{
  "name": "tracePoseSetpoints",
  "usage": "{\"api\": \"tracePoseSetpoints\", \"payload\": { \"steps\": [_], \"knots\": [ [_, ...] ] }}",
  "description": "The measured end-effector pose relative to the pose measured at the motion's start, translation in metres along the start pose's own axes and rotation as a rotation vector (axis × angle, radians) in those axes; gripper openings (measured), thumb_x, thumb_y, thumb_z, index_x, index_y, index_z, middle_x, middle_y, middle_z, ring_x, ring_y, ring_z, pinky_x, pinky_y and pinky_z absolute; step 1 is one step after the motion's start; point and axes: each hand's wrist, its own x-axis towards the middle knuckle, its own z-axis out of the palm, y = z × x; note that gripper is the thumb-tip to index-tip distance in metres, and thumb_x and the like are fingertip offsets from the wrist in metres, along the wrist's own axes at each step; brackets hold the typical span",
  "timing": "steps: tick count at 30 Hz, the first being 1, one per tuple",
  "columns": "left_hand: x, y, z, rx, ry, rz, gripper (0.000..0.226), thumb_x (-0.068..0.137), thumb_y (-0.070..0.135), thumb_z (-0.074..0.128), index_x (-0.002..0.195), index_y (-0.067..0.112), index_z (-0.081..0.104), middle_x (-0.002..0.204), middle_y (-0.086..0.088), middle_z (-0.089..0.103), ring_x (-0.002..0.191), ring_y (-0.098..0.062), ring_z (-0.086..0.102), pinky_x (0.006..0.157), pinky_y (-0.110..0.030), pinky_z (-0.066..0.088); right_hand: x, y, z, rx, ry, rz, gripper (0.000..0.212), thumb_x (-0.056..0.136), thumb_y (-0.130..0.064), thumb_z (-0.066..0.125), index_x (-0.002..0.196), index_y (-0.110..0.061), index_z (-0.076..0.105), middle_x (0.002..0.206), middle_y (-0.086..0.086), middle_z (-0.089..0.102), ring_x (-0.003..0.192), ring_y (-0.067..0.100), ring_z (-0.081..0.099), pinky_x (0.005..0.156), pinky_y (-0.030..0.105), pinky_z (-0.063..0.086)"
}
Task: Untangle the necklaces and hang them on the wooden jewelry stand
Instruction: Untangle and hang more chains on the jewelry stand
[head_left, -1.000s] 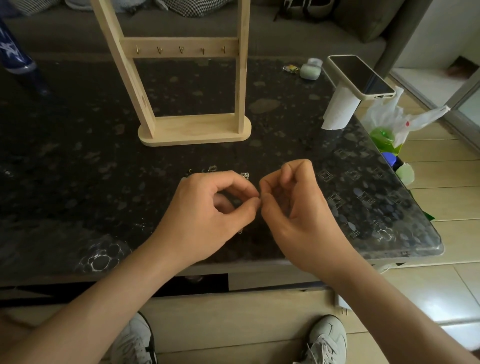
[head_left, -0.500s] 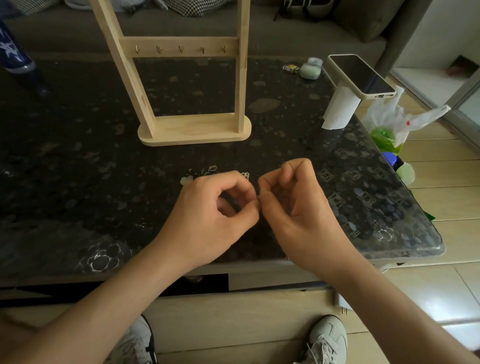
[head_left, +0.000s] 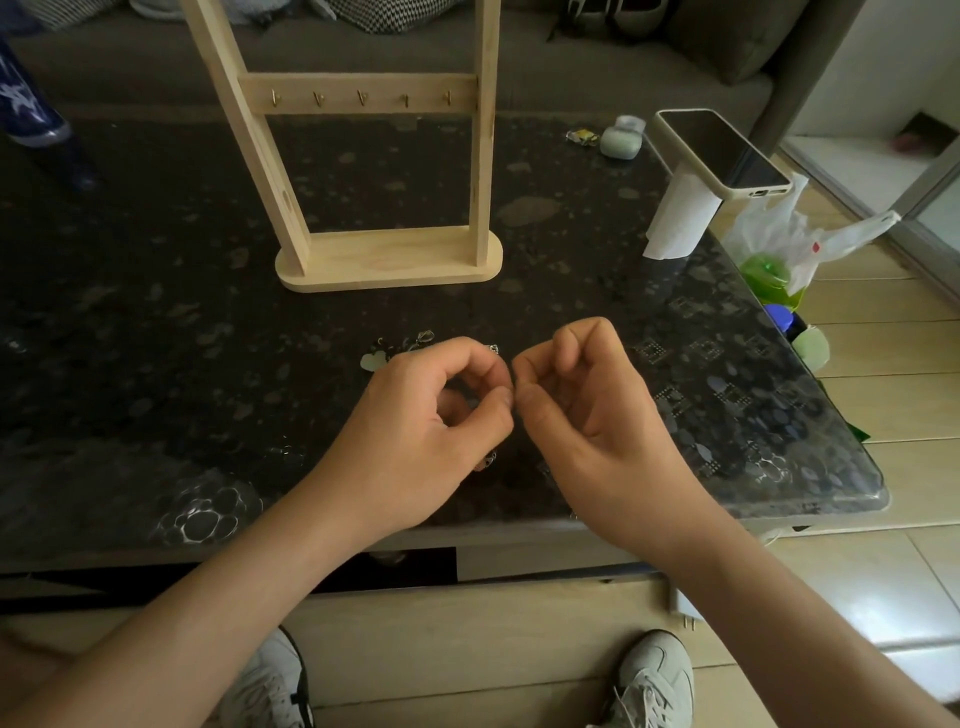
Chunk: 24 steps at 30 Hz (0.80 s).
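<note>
A tangle of thin necklaces (head_left: 410, 347) with small pendants lies on the dark stone table (head_left: 130, 312), mostly behind my hands. My left hand (head_left: 426, 421) pinches a fine chain between thumb and forefinger. Right beside it, my right hand (head_left: 587, 410) pinches the same chain, fingertips nearly touching the left's. A small pendant (head_left: 487, 461) hangs below my left hand. The wooden jewelry stand (head_left: 384, 254) is upright behind the tangle; its crossbar hooks (head_left: 362, 97) are bare.
A phone (head_left: 727, 150) lies on a white paper roll (head_left: 675, 223) at the table's right edge. A pale green case (head_left: 621, 141) sits at the back right. A plastic bag (head_left: 779, 244) stands on the floor to the right. A sofa runs behind the table.
Both hands stay together over the chain with only small finger shifts. A pale pendant at the tangle's left has come into view beside my left hand.
</note>
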Motion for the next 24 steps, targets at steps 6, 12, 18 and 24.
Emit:
{"api": "tracePoseSetpoints", "payload": {
  "steps": [6,12,18,24],
  "knots": [
    [0.0002,0.0010,-0.0023,0.013,-0.023,0.005,0.007,0.098,0.017,0.066,0.094,0.023,0.068,0.081,0.005,0.071,0.063,-0.021,0.069,0.062,-0.044,0.060,0.0011,-0.0018,-0.0020,0.012,0.012,0.017,0.021,0.103,0.009,0.055,0.104,-0.006,0.040,0.092,0.020,0.062,0.074,0.038,0.053,0.062,0.048,0.045],
    [0.0002,-0.0010,-0.0043,0.140,-0.008,0.074,0.003,0.096,0.023,0.069,0.098,0.026,0.070,0.083,0.012,0.071,0.062,-0.016,0.071,0.059,-0.038,0.059,0.0017,-0.0038,-0.0055,-0.096,0.000,-0.029,0.030,0.098,0.006,0.061,0.108,-0.015,0.042,0.092,0.010,0.064,0.076,0.034,0.058,0.062,0.048,0.051],
    [0.0002,-0.0017,-0.0018,0.225,0.033,0.076,0.006,0.097,0.027,0.069,0.102,0.026,0.072,0.087,0.015,0.071,0.062,-0.012,0.071,0.058,-0.034,0.058,0.0027,-0.0050,-0.0075,-0.292,-0.003,-0.079,0.039,0.094,0.000,0.070,0.111,-0.020,0.040,0.092,-0.004,0.067,0.071,0.031,0.062,0.060,0.053,0.050],
    [0.0006,0.0012,-0.0005,0.189,0.029,0.033,0.005,0.099,0.025,0.069,0.102,0.024,0.073,0.087,0.013,0.072,0.057,-0.009,0.072,0.058,-0.032,0.059,0.0035,-0.0059,-0.0085,-0.368,-0.004,-0.136,0.041,0.095,0.004,0.068,0.110,-0.017,0.036,0.091,-0.001,0.065,0.072,0.019,0.062,0.059,0.033,0.052]
  ]
}}
